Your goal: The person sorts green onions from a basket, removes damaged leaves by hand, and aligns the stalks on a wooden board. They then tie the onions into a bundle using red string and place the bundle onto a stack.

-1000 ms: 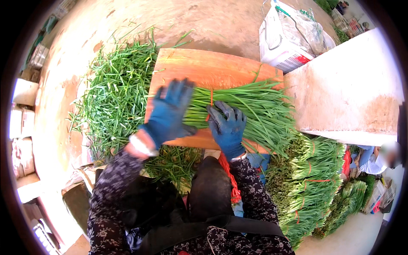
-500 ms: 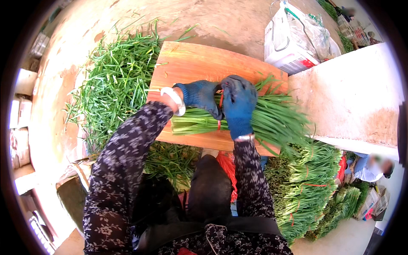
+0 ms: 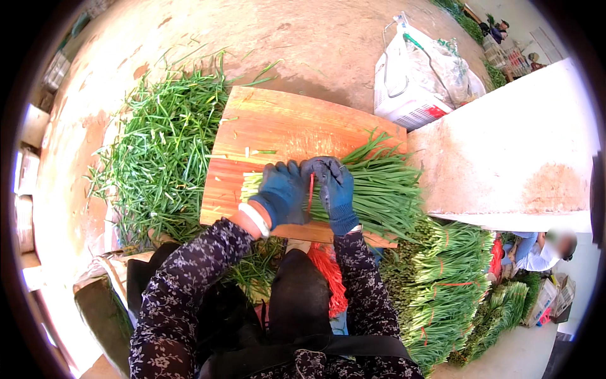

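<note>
A bunch of garlic chives (image 3: pixel 385 189) lies across a wooden board (image 3: pixel 278 120), pale stem ends to the left and green leaves fanned to the right. My left hand (image 3: pixel 283 192), in a blue glove with dark grip, is closed over the stem part of the bunch. A red tie (image 3: pixel 310 191) runs over the bunch between my hands. My gloved right hand (image 3: pixel 334 192) has its fingers bent together at the upper end of that tie, pinching it. The underside of the bunch and some fingertips are hidden.
Loose chive leaves (image 3: pixel 158 145) lie heaped left of the board. Tied bunches (image 3: pixel 448 284) are stacked at the lower right. Red strings (image 3: pixel 328 278) hang by my knee. A pale slab (image 3: pixel 505 151) and a white basket (image 3: pixel 410 110) stand right; a person (image 3: pixel 536 252) sits beyond.
My left hand has turned, its back now over the stems, while the right has drawn in beside it at the tie. The board sits lower and further left in view.
</note>
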The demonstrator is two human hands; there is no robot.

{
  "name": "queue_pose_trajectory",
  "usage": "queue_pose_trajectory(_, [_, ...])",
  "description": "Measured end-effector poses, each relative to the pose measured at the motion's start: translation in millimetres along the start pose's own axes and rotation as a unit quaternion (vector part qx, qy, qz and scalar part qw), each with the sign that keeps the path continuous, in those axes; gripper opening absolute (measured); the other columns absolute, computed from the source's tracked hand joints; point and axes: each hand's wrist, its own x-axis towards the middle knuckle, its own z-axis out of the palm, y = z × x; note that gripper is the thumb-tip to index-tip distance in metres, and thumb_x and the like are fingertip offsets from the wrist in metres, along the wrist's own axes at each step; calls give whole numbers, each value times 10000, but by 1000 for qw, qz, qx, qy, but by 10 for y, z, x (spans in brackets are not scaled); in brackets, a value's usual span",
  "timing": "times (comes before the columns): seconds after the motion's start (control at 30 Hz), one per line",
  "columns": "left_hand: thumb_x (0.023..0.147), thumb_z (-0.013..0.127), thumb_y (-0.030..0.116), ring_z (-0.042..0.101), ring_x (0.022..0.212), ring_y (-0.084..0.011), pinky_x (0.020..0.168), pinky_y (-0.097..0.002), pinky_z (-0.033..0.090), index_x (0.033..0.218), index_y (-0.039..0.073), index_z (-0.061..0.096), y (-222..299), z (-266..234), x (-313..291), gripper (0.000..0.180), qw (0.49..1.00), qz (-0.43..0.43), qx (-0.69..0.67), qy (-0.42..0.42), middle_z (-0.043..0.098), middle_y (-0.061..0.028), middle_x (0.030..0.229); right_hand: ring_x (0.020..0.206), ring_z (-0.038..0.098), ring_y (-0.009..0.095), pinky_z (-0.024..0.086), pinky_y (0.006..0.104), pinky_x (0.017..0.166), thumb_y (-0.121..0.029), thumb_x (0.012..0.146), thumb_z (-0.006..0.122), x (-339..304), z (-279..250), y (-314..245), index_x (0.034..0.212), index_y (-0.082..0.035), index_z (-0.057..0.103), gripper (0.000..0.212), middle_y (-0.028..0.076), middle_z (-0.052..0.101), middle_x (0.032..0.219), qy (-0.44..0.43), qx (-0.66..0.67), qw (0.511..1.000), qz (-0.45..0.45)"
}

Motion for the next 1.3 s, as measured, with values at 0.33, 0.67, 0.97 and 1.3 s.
queue_pose_trajectory(0.33, [633, 770, 587, 616, 1006, -382, 824, -527, 468, 1228, 19, 427, -126, 96, 137, 891, 999, -6, -48, -8, 600, -227, 1077, 781, 614, 236, 506, 411, 711, -216, 902, 600, -1098, -79, -1101, 1060, 5, 627, 273, 119, 635, 936, 57, -67, 996, -8])
queue_pose_trajectory(0.67, [601, 745, 640, 590, 918, -375, 800, -496, 457, 1243, -31, 443, -89, 273, -32, 977, 999, -11, 4, 48, 569, -207, 989, 800, 653, 375, 515, 426, 667, -242, 863, 658, -373, 149, -442, 1190, -80, 615, 367, 185, 672, 929, -47, -425, 904, 0])
queue_pose_trajectory(0.97, [610, 731, 653, 566, 968, -349, 831, -490, 446, 1210, -25, 468, 107, 236, -126, 943, 996, -14, 40, 84, 548, -202, 1008, 509, 487, 69, 377, 241, 451, -154, 894, 638, -230, -44, -371, 843, -56, 640, 110, 12, 578, 665, -105, -54, 992, 48])
queue_pose_trajectory(1.3, [589, 788, 583, 578, 1040, -391, 861, -517, 470, 1322, 4, 398, -9, 242, -27, 1012, 1000, 14, -9, -1, 590, -241, 1097, 528, 526, 141, 439, 281, 514, -205, 927, 576, -1455, -294, -137, 947, -47, 646, 174, 34, 567, 710, -120, -12, 973, 198])
